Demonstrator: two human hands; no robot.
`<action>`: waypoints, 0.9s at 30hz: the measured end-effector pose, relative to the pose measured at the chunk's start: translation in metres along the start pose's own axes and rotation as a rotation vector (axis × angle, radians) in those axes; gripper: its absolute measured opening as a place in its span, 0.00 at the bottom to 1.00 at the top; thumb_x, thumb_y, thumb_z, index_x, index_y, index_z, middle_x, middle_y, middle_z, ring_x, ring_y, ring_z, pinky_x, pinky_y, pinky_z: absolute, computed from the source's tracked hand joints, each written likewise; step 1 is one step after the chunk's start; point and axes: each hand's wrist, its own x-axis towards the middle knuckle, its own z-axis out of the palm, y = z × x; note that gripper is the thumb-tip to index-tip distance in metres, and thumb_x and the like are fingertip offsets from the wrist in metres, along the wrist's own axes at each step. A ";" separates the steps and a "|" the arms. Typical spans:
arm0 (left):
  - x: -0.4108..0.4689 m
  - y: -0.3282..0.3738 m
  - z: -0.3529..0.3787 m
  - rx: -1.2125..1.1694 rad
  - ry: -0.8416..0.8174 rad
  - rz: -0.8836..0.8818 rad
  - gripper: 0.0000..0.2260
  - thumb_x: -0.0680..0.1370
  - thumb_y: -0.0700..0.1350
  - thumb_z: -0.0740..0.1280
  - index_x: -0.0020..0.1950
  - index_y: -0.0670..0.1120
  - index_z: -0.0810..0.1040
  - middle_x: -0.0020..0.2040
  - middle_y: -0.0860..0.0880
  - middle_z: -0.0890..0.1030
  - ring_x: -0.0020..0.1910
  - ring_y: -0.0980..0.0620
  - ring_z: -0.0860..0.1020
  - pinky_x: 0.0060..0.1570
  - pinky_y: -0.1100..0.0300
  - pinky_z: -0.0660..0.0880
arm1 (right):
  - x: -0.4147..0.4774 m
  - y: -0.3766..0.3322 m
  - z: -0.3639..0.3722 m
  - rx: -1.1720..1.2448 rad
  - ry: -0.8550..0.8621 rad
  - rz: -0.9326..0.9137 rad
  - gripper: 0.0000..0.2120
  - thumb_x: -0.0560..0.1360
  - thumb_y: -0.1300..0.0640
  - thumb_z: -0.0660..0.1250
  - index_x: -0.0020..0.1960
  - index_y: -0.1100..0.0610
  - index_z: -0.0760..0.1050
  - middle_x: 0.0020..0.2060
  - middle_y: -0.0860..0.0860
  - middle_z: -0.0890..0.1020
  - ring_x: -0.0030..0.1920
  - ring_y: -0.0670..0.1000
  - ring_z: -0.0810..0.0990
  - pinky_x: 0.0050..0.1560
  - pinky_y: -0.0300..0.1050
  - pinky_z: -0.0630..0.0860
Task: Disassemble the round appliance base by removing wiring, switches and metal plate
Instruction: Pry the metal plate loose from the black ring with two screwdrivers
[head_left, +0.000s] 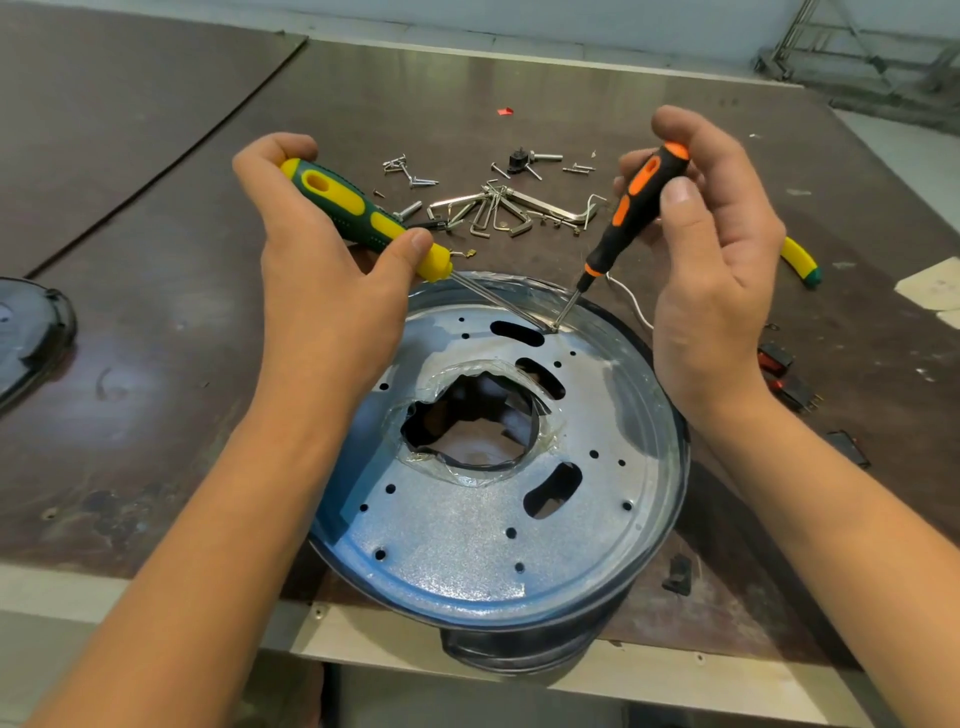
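The round appliance base (670, 499) lies at the table's front edge, its metal plate (467, 545) facing up with several holes, slots and a torn centre opening. My left hand (322, 270) grips a green and yellow screwdriver (358, 218). My right hand (711, 270) grips a black and orange screwdriver (634, 208). Both tips meet at one spot on the plate's far rim (555, 327). A white wire (631, 304) runs out behind the base.
Loose screws (410, 174), hex keys (498, 210) and a small black part (517, 161) lie behind the base. Red switches (779, 371) sit right of it, with another yellow-handled tool (802, 262). A dark cover (31, 332) is at the left edge. Black debris (678, 574) lies near the front.
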 end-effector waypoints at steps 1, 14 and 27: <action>0.000 0.000 0.000 0.001 0.000 0.000 0.27 0.75 0.40 0.74 0.63 0.51 0.58 0.46 0.57 0.70 0.47 0.52 0.80 0.53 0.52 0.80 | 0.000 0.000 0.000 -0.014 0.011 0.005 0.14 0.84 0.65 0.60 0.69 0.66 0.72 0.54 0.61 0.78 0.54 0.55 0.78 0.59 0.56 0.78; 0.000 0.000 0.001 -0.013 -0.003 -0.001 0.27 0.75 0.40 0.74 0.62 0.50 0.59 0.46 0.57 0.70 0.46 0.49 0.81 0.52 0.50 0.81 | 0.001 0.001 -0.002 -0.082 0.021 -0.018 0.14 0.83 0.62 0.65 0.67 0.65 0.74 0.52 0.62 0.77 0.50 0.53 0.76 0.55 0.54 0.77; 0.000 -0.001 0.001 -0.004 0.006 -0.011 0.27 0.75 0.41 0.74 0.62 0.51 0.59 0.45 0.58 0.70 0.46 0.50 0.80 0.52 0.49 0.81 | 0.000 0.000 -0.001 -0.074 0.044 -0.012 0.16 0.82 0.66 0.64 0.69 0.66 0.73 0.56 0.63 0.79 0.51 0.53 0.78 0.55 0.50 0.79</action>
